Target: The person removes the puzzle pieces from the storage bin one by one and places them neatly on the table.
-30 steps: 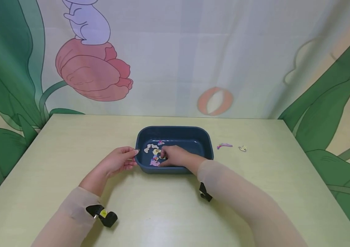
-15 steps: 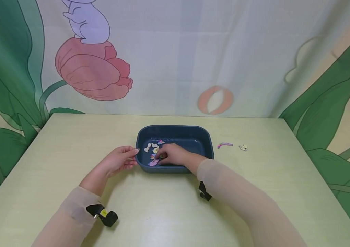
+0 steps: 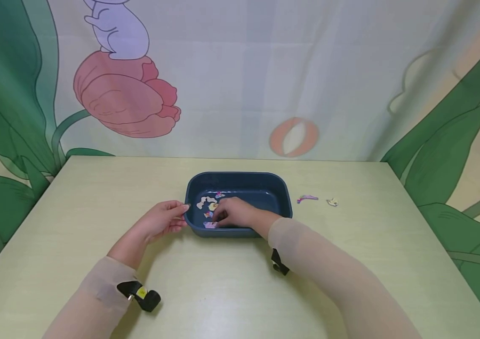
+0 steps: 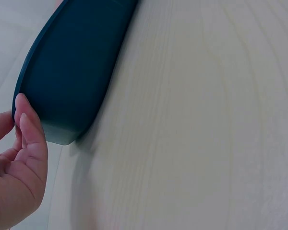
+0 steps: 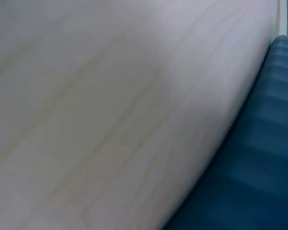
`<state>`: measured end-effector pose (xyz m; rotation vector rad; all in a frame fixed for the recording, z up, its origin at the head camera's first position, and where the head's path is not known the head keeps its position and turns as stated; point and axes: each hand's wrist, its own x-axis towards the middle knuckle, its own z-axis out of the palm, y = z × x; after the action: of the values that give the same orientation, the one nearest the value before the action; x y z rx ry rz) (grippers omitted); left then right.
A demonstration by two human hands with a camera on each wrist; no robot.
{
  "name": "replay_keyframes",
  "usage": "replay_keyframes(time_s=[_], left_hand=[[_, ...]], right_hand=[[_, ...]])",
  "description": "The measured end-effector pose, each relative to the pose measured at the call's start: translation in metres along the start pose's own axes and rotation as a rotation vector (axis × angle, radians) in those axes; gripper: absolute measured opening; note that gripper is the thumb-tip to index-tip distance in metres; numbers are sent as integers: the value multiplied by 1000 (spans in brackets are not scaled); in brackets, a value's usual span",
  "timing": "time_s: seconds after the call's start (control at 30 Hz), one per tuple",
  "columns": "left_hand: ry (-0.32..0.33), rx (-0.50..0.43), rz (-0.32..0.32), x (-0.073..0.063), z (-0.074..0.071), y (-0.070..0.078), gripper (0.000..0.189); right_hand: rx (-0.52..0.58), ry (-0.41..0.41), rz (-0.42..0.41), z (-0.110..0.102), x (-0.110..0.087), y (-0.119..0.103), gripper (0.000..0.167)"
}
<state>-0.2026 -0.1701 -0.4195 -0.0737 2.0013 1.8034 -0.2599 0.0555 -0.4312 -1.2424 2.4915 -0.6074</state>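
Observation:
A dark blue rectangular basin (image 3: 248, 183) stands on the table. My left hand (image 3: 165, 219) pinches its left rim between thumb and fingers, as the left wrist view also shows. Reaching over the near wall, my right hand (image 3: 237, 213) is down inside with bent fingers, beside small flat sticker-like cutouts. A pink-purple cutout (image 3: 210, 225) lies by its thumb; whether the fingertips grip anything is hidden. Farther left are a white wavy cutout (image 3: 206, 202), a yellow one (image 3: 212, 206), a multicoloured one (image 3: 208, 214) and a pink one (image 3: 220, 194).
Right of the basin, a curved purple-pink strip (image 3: 308, 198) and a small pale cutout (image 3: 332, 202) lie on the light wooden table (image 3: 206, 292). A printed curtain (image 3: 223, 94) hangs behind the far edge. Black wrist cameras sit on both sleeves.
My right fingers have shifted slightly inside the basin. The pink-purple cutout has moved a little left and now looks narrower. My left hand stays on the rim.

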Motion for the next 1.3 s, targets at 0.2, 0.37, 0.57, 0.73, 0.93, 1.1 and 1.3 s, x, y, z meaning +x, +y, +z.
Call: replay_keyframes(time_s=[0.2, 0.37, 0.57, 0.73, 0.93, 1.1, 1.3], left_hand=[[0, 2, -2, 1, 0, -1, 31], [-10, -6, -7, 1, 1, -1, 34], [-8, -5, -18, 1, 1, 0, 37], [-9, -17, -9, 0, 0, -1, 36], [-17, -36, 4, 0, 1, -3, 34], [-9, -36, 10, 0, 0, -5, 33], [-13, -57, 18, 1, -1, -5, 33]], right_hand=[[-4, 43, 115, -1, 0, 2, 13], [68, 110, 135, -2, -1, 4, 10], [158, 164, 163, -3, -2, 5, 12], [167, 248, 141, -5, -3, 4, 14], [192, 312, 145, -4, -4, 4, 16], [182, 369, 122, -4, -4, 3, 17], [182, 377, 114, -6, -3, 3, 17]])
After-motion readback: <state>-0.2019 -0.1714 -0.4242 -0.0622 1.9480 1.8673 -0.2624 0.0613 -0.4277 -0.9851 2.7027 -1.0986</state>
